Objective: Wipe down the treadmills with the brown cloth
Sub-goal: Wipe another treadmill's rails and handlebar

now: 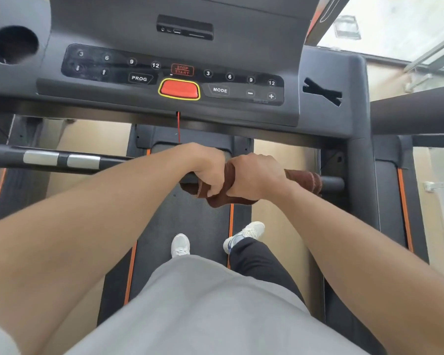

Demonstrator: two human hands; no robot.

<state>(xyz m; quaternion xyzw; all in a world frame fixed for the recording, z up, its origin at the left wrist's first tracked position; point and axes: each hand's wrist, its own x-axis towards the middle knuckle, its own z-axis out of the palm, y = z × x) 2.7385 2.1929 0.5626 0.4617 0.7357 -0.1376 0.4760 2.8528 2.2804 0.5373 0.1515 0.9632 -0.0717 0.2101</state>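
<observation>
Right now the person stands on the treadmill belt [190,221], both arms stretched forward to the crossbar [331,184] under the console [174,73]. Going from the left, the bar carries two silver sensor plates [62,159], then the left hand [207,167], its fingers curled down over the bar and round the brown cloth [303,179]. Just beside it, touching or nearly so, the right hand [255,175] grips the same cloth, wrapped over the bar. The cloth lies lengthwise along the bar, its long axis running left to right and dipping slightly to the right; one end sags in a bunched fold beneath the two hands, the other reaches past the right wrist toward the bar's right end. It is dark reddish brown, with a soft towel-like nap and a stitched edge. A red cord [178,126] hangs from the console above the hands.
</observation>
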